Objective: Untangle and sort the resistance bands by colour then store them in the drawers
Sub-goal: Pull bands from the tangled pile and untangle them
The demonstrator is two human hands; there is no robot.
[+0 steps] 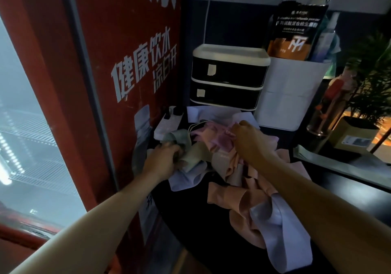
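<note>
A tangled heap of resistance bands lies on a dark counter: pink, peach, lavender and pale green ones. My left hand grips a pale green band at the heap's left side. My right hand pinches a pink band near the top of the heap. More peach and lavender bands trail toward the near edge. Behind the heap stands a small black drawer unit with white trim, its two drawers closed.
A red drinks fridge with a glass door walls the left side. A white power strip lies left of the drawers. A white box holding a black-and-orange pouch stands to the right, then a potted plant.
</note>
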